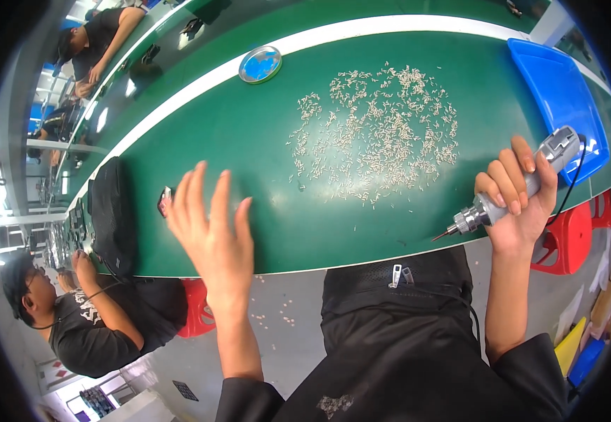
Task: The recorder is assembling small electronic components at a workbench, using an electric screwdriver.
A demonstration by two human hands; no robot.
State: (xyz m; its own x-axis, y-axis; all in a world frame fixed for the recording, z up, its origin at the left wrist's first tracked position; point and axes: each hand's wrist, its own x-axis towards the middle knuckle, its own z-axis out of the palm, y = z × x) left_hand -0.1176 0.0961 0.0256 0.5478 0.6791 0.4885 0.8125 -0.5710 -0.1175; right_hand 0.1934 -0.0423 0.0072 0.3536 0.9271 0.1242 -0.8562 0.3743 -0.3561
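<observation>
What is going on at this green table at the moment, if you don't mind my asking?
A person sits at a long green table. Their right hand grips a grey electric screwdriver, its tip pointing left over the table edge. Their left hand is open and holds nothing, fingers spread above the table. A scatter of small pale screws lies ahead, with a round tin and blue tray beyond.
</observation>
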